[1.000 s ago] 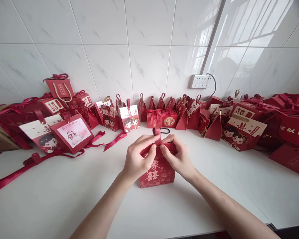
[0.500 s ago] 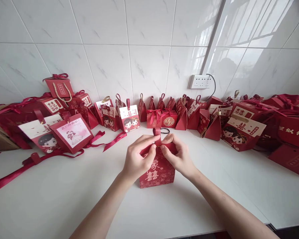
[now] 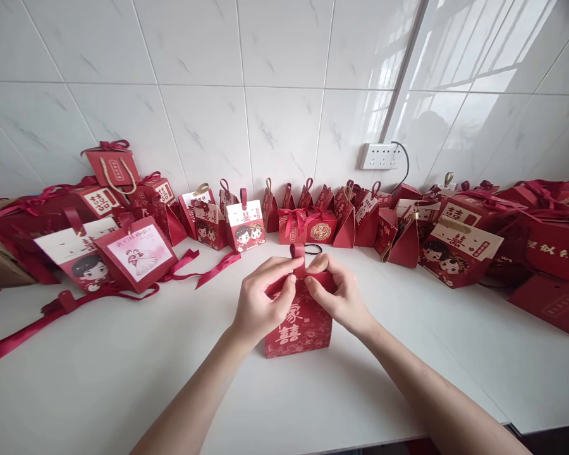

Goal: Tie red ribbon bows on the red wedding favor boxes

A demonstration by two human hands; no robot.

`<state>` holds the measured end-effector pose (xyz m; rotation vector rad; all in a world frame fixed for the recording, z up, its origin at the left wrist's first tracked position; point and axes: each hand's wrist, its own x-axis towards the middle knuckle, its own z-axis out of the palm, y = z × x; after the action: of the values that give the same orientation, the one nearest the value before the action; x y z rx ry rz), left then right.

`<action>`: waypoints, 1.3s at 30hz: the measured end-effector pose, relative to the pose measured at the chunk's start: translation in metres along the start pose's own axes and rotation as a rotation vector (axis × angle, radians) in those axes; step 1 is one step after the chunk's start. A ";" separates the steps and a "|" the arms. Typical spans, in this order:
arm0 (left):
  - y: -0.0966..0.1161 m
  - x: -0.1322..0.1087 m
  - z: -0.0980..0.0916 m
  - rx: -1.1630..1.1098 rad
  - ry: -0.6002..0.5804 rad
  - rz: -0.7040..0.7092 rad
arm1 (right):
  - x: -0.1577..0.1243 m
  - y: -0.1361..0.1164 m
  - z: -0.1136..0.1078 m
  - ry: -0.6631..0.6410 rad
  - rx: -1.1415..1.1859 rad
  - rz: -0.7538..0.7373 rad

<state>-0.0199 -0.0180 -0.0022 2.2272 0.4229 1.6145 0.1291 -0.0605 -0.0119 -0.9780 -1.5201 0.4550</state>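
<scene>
A red gift box (image 3: 308, 328) with pale Chinese characters and a floral print stands upright on the white table (image 3: 171, 392). Its top edge is pinched between thumb and fingers of my left hand (image 3: 268, 297) on one side and of my right hand (image 3: 339, 294) on the other. Both thumbs press the front near the middle of the top. Between the hands a dark red ribbon loop (image 3: 297, 251) rises from the box. My hands cover the upper corners of the box, and the fingertips behind it are hidden.
Finished-looking red gift boxes (image 3: 246, 230) line the tiled wall, with larger ones (image 3: 552, 246) piled at the right. Loose red ribbon (image 3: 23, 335) trails across the left side. Behind the held box lies a black loop (image 3: 313, 249). A power strip (image 3: 382, 156) hangs on the wall.
Almost nothing differs. Both hands keep their pinch on the top of the box, and the view has shifted very slightly.
</scene>
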 end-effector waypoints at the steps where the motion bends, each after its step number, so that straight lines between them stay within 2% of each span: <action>1: 0.000 0.000 0.000 0.000 0.000 -0.002 | 0.000 0.000 -0.001 -0.011 0.003 0.006; 6: 0.002 0.000 0.000 -0.004 -0.002 -0.017 | 0.002 0.000 -0.004 -0.045 0.037 0.024; 22: 0.002 0.000 -0.002 -0.045 -0.029 -0.026 | 0.003 -0.001 -0.002 -0.033 0.033 0.010; 39: 0.001 -0.002 0.001 -0.012 0.004 -0.048 | 0.002 0.000 0.000 -0.016 0.016 0.008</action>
<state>-0.0191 -0.0197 -0.0039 2.1888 0.4627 1.5928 0.1294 -0.0589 -0.0105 -0.9708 -1.5252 0.4811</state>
